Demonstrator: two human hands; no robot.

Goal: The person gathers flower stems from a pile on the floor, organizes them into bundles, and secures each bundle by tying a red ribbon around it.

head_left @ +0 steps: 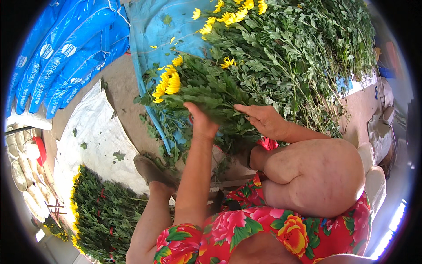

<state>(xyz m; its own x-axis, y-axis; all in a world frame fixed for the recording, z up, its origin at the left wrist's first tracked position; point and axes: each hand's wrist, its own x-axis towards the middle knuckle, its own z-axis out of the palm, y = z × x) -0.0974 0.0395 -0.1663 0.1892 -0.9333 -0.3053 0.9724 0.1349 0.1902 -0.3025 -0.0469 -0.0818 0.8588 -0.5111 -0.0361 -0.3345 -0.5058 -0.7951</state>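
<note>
My left hand [203,121] grips a bunch of yellow chrysanthemums [211,85], its thumb on the near side and the other fingers hidden behind the leaves. Level yellow heads [167,84] form the bunch's left end. At the right, the fingers of my right hand [263,119] lie against the leafy stems, the index finger stretched out. Leaves hide whether this hand grips a stem. Just beyond both hands, a large heap of cut chrysanthemums [290,56] lies with its stems toward the right.
Blue sheeting [150,36] lies under the heap. Blue printed sacks [69,56] are stacked at upper left. Finished-looking flower bunches [105,211] with red ties rest by a white sheet [95,132] at lower left. My legs, one shoe [153,170] visible, flank the work area.
</note>
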